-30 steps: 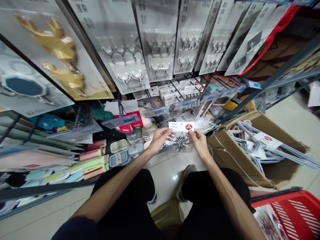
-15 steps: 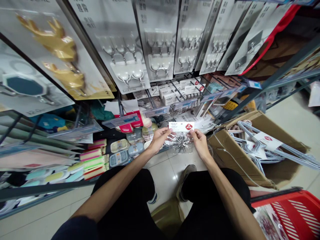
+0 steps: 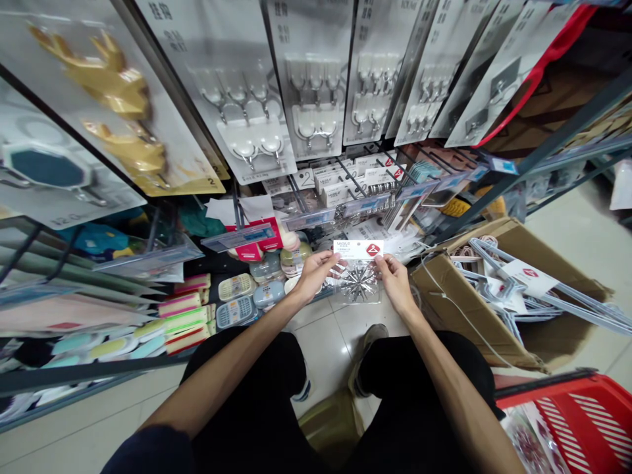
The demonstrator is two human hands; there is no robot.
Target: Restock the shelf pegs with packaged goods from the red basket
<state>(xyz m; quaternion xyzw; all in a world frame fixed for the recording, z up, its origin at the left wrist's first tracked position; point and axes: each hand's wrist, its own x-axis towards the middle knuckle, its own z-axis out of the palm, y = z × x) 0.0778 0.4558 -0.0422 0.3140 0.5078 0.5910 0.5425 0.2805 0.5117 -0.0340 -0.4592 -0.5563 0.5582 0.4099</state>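
The packet (image 3: 360,283) hangs upright between the 2 hands, above the floor (image 3: 320,329). It is clear, with a white header bearing a red hanger sign, and inside it silvery metal pieces spread out like a star, too small to count. The fingers of the left hand (image 3: 316,273) pinch its left edge near the header; the fingers of the right hand (image 3: 395,282) grip the header's right corner.

To the right of the packet, the carton (image 3: 454,316) stands open, holding pale blue hangers (image 3: 582,298), which overlap too much to count; some stick out past its far side. Nearer the body and further right of the packet, the red basket (image 3: 600,398) holds packs (image 3: 526,438) with dark red round shapes, partly cut off by the frame. Left of the packet, on the low shelf, sit plastic boxes (image 3: 236,313); at least 3 show plainly, 2 blue and 1 yellow.

Against 0.5 s ago, the packet and both hands keep their places and grip; the carton and basket look unchanged.

Above and left of the packet, the deer card (image 3: 111,85) carries 2 gold heads. Above the packet hang at least 4 hook cards (image 3: 251,118); the leftmost has 5 white hooks, 3 over 2.
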